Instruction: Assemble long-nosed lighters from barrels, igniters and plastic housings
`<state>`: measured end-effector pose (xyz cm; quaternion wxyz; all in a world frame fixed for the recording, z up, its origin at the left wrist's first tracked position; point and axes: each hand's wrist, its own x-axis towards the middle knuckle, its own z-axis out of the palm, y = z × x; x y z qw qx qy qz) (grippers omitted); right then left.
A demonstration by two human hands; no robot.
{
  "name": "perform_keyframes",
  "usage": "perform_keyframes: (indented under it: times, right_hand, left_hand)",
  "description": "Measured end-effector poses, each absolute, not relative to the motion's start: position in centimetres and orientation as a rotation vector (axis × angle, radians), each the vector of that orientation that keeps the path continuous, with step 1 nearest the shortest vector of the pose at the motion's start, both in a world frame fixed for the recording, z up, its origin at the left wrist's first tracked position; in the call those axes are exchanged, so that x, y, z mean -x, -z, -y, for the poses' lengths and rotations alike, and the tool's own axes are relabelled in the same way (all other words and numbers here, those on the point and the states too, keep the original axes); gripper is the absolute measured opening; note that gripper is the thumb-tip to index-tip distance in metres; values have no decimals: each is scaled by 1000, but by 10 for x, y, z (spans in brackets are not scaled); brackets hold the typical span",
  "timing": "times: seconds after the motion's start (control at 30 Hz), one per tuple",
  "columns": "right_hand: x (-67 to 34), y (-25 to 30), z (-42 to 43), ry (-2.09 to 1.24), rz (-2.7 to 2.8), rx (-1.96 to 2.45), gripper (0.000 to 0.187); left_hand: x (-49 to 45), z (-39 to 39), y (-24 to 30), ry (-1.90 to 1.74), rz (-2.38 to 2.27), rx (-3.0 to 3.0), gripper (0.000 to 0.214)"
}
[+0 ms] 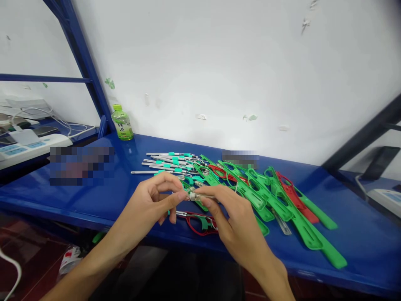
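Note:
My left hand and my right hand meet above the blue shelf, and both pinch one small metal part between their fingertips. Under them lies a red plastic handle with a metal rod. Behind the hands lies a bunch of metal rods with green sleeves. To the right, several green plastic handles and a red one lie fanned out on the shelf.
A green tea bottle stands at the back left against the white wall. Blue frame posts rise on the left. White devices with cables sit on the neighbouring shelf at left, and another device at far right.

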<state>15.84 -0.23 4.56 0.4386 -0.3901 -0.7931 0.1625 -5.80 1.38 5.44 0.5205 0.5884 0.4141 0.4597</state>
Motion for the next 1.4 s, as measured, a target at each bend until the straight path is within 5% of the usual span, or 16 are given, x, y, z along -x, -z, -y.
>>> perform_keyframes:
  times: [1.4]
  right_hand:
    - [-161,-48,9,-382,2046,1014,20]
  left_hand:
    - [61,-11,-55,-1131,-998,-1491,32]
